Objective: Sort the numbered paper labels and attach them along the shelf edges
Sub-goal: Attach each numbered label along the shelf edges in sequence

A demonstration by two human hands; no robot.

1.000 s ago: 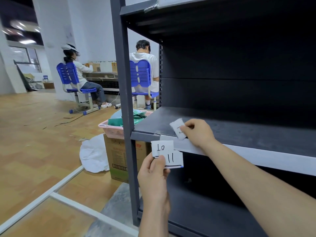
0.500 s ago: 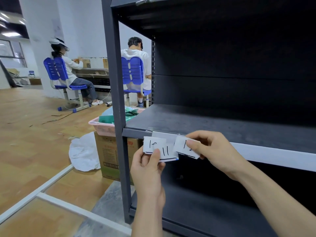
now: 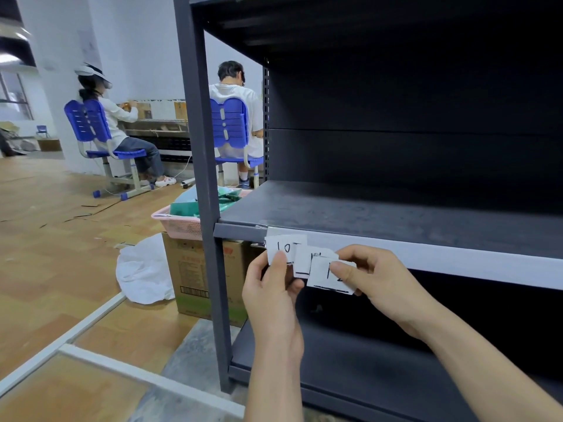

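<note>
While nothing is yet attached, numbered labels are being sorted.
The "10" label (image 3: 286,245) and "11" label (image 3: 301,264) are pinched in the left hand (image 3: 271,300) grip, a third label (image 3: 320,274) in the right hand (image 3: 387,284) grip; beyond, the white shelf edge (image 3: 426,257) is seen unlabelled.

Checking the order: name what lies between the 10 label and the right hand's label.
In the head view, a third label lies there, overlapping the 10 label, its number mostly hidden by the front label, pinched by the right hand.
</note>
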